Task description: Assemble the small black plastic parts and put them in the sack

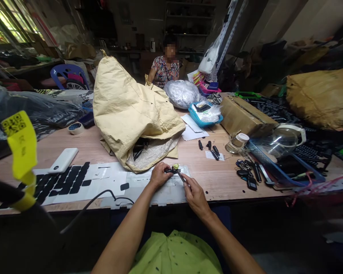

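Observation:
My left hand (pixel 160 174) is closed on a small black piece (pixel 168 171), held low over a clear plastic mat. In my right hand (pixel 196 194) is the dark handle of what looks like a small hammer (pixel 176 167) with a yellowish round head. The hammer's head is right by the black piece; whether they touch I cannot tell. Under both hands lies the clear mat (pixel 148 189). Just behind them, a big tan paper sack (pixel 131 102) lies with its mouth facing me, dark pieces showing inside. Several similar black pieces (pixel 215 151) rest to the right.
Black stickers (pixel 71 180) on white sheets and a white power bank (pixel 63 160) lie left. A yellow-tagged cable (pixel 24 152) hangs close in front. Rightward are keys (pixel 247 177), a glass jar (pixel 236 143), a blue tray (pixel 286 167) and a cardboard box (pixel 242 114). A person (pixel 165 70) sits opposite.

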Demonstrator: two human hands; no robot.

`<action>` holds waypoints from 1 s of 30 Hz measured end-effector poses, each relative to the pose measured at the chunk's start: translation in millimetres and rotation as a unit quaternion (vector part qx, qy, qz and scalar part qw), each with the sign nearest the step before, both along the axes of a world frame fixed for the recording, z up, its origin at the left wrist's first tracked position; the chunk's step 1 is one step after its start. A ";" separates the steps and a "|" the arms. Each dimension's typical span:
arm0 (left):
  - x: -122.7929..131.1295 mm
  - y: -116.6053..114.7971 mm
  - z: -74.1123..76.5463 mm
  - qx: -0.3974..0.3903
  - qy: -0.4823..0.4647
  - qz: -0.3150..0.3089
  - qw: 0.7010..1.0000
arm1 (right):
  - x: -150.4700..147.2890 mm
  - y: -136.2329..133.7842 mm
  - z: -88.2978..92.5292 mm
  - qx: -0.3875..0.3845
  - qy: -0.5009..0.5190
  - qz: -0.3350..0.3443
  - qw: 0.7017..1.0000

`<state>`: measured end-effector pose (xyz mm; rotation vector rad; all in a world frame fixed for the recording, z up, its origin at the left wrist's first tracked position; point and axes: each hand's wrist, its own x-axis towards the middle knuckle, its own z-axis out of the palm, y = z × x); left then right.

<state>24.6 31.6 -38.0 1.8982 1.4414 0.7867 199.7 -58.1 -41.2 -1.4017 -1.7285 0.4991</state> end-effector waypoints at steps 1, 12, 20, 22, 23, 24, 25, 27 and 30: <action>0.5 0.0 0.2 -0.001 0.001 0.002 1.000 | -1.1 0.5 1.4 0.004 -0.002 -0.001 1.000; 1.5 0.8 -5.5 0.004 0.003 0.010 1.000 | -9.4 -2.1 12.2 0.029 -0.011 0.010 0.999; -0.1 0.3 -9.8 0.010 -0.025 0.008 1.000 | -8.0 -4.4 10.5 0.022 -0.024 0.007 0.999; -0.5 0.6 -10.0 0.012 -0.025 0.003 1.000 | -9.3 -3.4 8.1 0.027 -0.023 0.006 0.999; -0.7 0.7 -9.9 0.012 -0.024 0.001 1.000 | -9.9 -2.9 6.2 0.029 -0.023 0.005 0.999; -0.7 0.7 -9.6 0.012 -0.023 -0.001 1.000 | -10.4 -2.4 4.0 0.028 -0.025 0.005 0.999; -0.6 0.7 -9.4 0.012 -0.021 -0.001 1.000 | -10.6 -1.8 1.7 0.024 -0.029 0.006 0.999; -0.2 0.5 -9.2 0.015 -0.019 0.001 1.000 | -9.7 -0.8 -2.1 0.009 -0.036 0.009 0.999; 0.2 0.0 -10.1 0.023 -0.024 0.006 0.999 | -5.9 0.5 -3.5 0.003 -0.028 0.008 1.000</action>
